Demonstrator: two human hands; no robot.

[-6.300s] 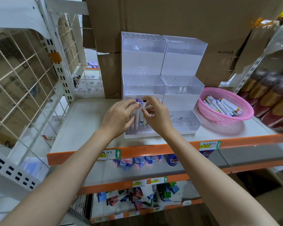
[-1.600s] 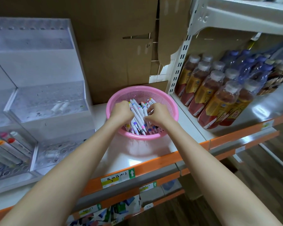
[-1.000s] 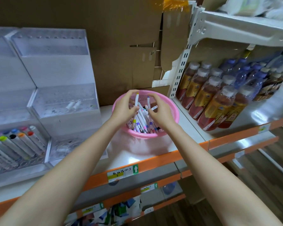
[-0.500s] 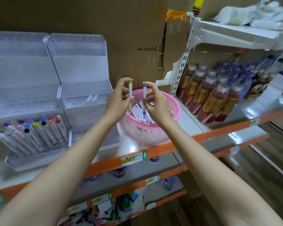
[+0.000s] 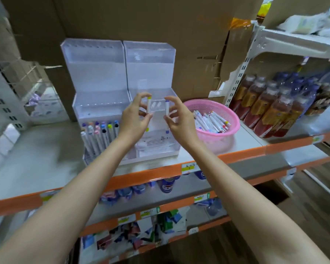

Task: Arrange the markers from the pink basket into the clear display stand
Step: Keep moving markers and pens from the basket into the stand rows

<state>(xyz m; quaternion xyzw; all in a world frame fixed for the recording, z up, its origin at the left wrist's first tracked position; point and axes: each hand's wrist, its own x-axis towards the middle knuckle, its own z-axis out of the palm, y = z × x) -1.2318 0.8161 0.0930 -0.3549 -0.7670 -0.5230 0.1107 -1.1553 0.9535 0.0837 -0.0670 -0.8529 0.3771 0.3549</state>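
My way into the lower right tier of the stand [image 5: 149, 61] is open; markers [image 5: 95, 136] fill its left, basket [image 5: 221, 140] flanks it.

- I see brown cardboard [image 5: 179, 25] lining the wall behind the shelf [image 5: 36, 149], which has an orange front edge.
- A yellow price label [image 5: 189, 167] sits on that edge.
- To my right, bottles [image 5: 271, 109] of reddish and dark drinks stand in rows on the neighbouring shelf.
- Above them, white packs [image 5: 309, 25] lie on a higher shelf.
- One level down I make out blue-topped containers [image 5: 166, 184], blurred; lower still, mixed coloured packets [image 5: 131, 237].
- Wooden floor [image 5: 312, 197] shows at lower right.
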